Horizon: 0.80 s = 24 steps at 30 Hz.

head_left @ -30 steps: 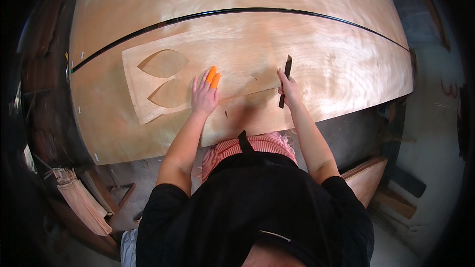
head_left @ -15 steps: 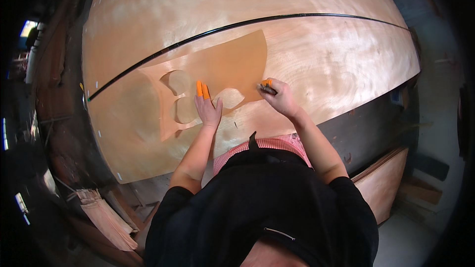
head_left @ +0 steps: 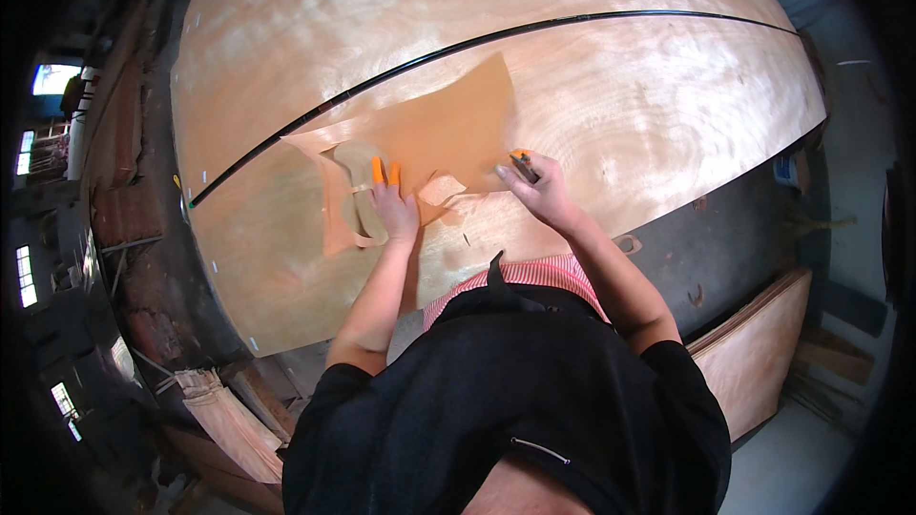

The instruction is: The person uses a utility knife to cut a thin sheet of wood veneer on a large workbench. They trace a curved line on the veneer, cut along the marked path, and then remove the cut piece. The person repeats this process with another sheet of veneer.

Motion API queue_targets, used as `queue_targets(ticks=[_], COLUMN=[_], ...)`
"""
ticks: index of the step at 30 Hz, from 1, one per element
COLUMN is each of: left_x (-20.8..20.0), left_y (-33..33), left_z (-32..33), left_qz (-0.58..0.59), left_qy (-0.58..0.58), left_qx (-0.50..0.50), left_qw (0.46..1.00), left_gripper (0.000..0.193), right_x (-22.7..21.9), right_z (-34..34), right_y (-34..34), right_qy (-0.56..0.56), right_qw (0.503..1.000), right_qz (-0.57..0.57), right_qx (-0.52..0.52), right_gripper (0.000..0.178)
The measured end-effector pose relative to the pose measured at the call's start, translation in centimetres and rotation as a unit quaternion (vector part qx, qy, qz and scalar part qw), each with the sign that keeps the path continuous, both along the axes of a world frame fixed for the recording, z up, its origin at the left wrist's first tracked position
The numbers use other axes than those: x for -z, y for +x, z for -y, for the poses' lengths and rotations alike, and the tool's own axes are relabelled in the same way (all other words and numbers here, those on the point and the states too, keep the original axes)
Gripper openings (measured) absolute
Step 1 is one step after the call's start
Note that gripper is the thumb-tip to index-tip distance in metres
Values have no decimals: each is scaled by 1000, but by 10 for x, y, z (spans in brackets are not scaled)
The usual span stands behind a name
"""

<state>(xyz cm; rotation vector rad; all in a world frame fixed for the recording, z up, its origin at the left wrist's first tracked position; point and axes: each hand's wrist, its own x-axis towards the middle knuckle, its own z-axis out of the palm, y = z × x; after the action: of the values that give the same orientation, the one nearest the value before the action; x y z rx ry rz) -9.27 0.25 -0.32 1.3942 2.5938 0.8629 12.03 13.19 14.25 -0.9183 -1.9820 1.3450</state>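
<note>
A thin orange-brown sheet (head_left: 458, 124) with cut-out openings lies on a large, pale wood veneer sheet (head_left: 649, 105). Its left part is buckled around the openings. My left hand (head_left: 394, 212) presses on it beside those openings, fingers spread, with orange covers on two of them. At the sheet's right edge, my right hand (head_left: 544, 191) is closed round a small dark hand tool (head_left: 524, 169); its kind is unclear, and its tip is hard to make out. An orange cover shows on a finger of that hand too.
A long black strip (head_left: 458, 44) curves across the veneer beyond the orange-brown sheet. Stacked wood sheets (head_left: 754, 353) lean at the lower right. More thin veneer strips (head_left: 229, 420) lie at the lower left. The veneer's near edge runs by my waist.
The whole view has shifted slightly. The orange-brown sheet has buckled more, and its openings look narrower. In my right hand the dark tool is tilted more upright. My left hand still presses the sheet.
</note>
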Motion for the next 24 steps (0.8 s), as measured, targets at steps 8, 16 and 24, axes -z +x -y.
queue_targets(ticks=[8,16,24], left_x=[-87,-225,-161], left_y=[-107,-163,-62], left_z=[-74,-179,-142], left_qz=[-7,-348,-137], left_qy=[-24,83,74], left_qx=[26,-83,184], left_qw=[999,930,970], left_gripper=[22,40,59], right_x=[24,20,-128], right_z=[-16,-28,-108], right_y=[40,132,312], right_qy=[-198,-203,139], right_qw=[977,936,800], right_qz=[-37,53,-154], right_qx=[67,281,562], right_gripper=[22,19,26])
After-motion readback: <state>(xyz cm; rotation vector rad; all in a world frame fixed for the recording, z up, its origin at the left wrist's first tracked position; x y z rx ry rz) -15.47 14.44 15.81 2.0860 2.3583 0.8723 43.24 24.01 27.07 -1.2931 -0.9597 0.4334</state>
